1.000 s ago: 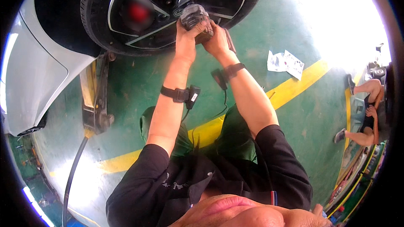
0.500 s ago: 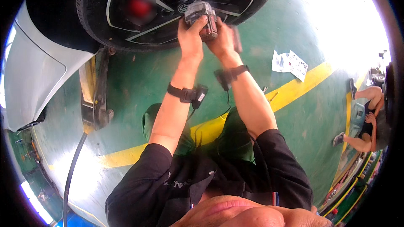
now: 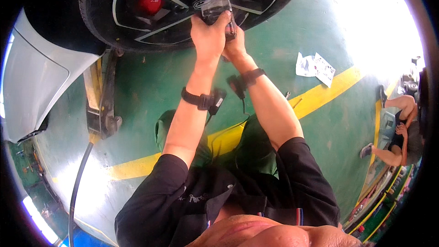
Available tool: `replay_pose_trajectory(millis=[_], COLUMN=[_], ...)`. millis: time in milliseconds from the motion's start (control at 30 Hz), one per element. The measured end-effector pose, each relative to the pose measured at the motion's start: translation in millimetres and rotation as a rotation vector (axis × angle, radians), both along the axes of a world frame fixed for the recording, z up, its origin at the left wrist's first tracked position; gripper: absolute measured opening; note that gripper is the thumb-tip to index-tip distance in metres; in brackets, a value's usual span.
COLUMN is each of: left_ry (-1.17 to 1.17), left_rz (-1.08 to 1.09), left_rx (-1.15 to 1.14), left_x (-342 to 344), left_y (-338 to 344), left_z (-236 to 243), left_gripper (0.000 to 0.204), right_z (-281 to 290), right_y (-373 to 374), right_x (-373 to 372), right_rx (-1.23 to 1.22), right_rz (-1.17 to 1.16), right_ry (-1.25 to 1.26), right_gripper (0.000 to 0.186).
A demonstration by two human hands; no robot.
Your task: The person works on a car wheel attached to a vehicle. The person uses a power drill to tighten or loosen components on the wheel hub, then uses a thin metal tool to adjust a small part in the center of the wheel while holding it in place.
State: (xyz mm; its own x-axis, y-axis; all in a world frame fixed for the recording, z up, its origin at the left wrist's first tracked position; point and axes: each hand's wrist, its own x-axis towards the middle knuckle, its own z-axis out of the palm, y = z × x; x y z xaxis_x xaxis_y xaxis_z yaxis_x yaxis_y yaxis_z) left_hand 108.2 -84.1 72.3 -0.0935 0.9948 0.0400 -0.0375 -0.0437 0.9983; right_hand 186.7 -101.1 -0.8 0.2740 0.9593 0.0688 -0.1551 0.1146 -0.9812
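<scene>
A cordless impact wrench [image 3: 216, 9] with a dark body under a clear cover is up against the car wheel [image 3: 151, 36], near its hub. My left hand [image 3: 206, 37] is wrapped round its near side, thumb on top. My right hand [image 3: 236, 45] is closed just below and to the right, at the tool's lower part; its fingers are mostly hidden. The wrench's front end cannot be made out against the dark spokes. Behind the spokes shows a red brake caliper [image 3: 150, 3].
A jack [image 3: 104, 105] with a long handle [image 3: 78, 187] stands left of me, beside a pale car body panel [image 3: 39, 73]. Printed sheets [image 3: 323, 70] and a small metal tool [image 3: 297, 103] lie on the green floor to the right. Another person [image 3: 400, 130] sits at the far right.
My right hand has come left, closer beneath the wrench; it was blurred and further right before. The wheel sits slightly differently in view. My left hand keeps its grip.
</scene>
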Motion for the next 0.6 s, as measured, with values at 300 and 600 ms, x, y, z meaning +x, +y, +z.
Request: replay_pose_trajectory(millis=[300, 600], left_ry=[0.057, 0.673], left_rz=[0.042, 0.118], left_rx=[0.108, 0.135], left_x=[12, 18], left_y=[-2, -2], left_z=[-1, 35], left_gripper=[0.052, 0.085], right_z=[6, -1], right_y=[-1, 5], right_x=[20, 5], right_rx=[-0.004, 0.247], right_rz=[0.005, -0.089], right_ry=[-0.313, -0.289], right_gripper=[0.05, 0.048])
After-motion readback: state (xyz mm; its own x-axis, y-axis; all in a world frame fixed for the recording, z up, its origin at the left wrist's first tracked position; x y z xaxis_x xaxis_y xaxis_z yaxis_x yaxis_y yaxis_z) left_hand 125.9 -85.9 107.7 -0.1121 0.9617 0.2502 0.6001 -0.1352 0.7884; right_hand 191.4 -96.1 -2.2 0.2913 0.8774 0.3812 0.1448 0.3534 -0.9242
